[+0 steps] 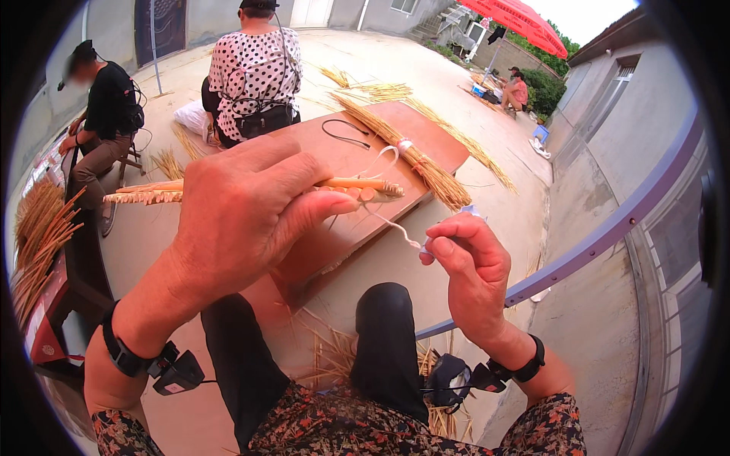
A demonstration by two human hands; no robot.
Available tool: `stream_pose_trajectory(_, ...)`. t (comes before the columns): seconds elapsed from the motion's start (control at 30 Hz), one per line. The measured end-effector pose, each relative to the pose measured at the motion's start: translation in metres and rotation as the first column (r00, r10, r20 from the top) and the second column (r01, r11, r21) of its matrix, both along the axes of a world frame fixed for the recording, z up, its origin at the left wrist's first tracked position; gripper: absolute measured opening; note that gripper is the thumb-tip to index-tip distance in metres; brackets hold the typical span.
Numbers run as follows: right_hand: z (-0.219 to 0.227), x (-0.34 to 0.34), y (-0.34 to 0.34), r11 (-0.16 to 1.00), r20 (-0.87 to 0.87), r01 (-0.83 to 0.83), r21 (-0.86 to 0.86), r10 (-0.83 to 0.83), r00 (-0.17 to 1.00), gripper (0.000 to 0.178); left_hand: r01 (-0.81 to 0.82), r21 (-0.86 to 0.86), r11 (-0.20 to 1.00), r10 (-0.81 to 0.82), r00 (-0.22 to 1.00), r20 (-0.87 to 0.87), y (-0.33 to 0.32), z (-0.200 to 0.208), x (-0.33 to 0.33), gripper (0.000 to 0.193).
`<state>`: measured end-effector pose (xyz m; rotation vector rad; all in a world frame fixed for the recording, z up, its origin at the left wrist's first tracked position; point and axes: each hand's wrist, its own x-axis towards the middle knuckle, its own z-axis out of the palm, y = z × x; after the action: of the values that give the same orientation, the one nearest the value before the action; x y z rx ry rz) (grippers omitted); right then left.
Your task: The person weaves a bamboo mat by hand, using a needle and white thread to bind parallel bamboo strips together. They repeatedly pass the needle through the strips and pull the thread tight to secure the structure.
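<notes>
My left hand point(243, 216) is closed round a braided straw strip point(143, 196), which sticks out on both sides of the fist. Cut stalk ends show by the thumb at its right end. A white string point(397, 228) loops up there and runs down to my right hand point(477, 273), where thumb and fingers pinch it. Something small and pale bluish-white point(470, 210) shows at those fingertips; its kind is unclear. Beyond both hands, a tied straw bundle point(422, 163) lies across the reddish-brown table point(437, 133), next to a thin black loop point(342, 138).
A straw heap point(38, 235) stands at the far left. Loose straw point(331, 357) lies under my legs. A bluish metal bar point(585, 251) curves along my right. Two people sit ahead at left, another farther off near a red umbrella point(521, 23).
</notes>
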<state>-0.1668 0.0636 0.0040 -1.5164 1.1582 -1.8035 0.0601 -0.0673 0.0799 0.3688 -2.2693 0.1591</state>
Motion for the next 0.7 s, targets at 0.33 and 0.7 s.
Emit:
stream_pose_trajectory(0.33, -0.04, 0.035, -0.012, 0.782, 0.835, -0.621, -0.041, 0.368, 0.408, 0.026, -0.089, 0.154, 0.984, 0.1, 0.993, -0.063, 0.04, -0.049, -0.02, 0.036)
stream_pose_trajectory(0.7, -0.038, 0.031, -0.022, 0.686, 0.89, -0.726, -0.056, 0.364, 0.275, 0.013, -0.113, 0.141, 0.983, 0.118, 0.992, -0.031, 0.052, -0.055, -0.017, 0.04)
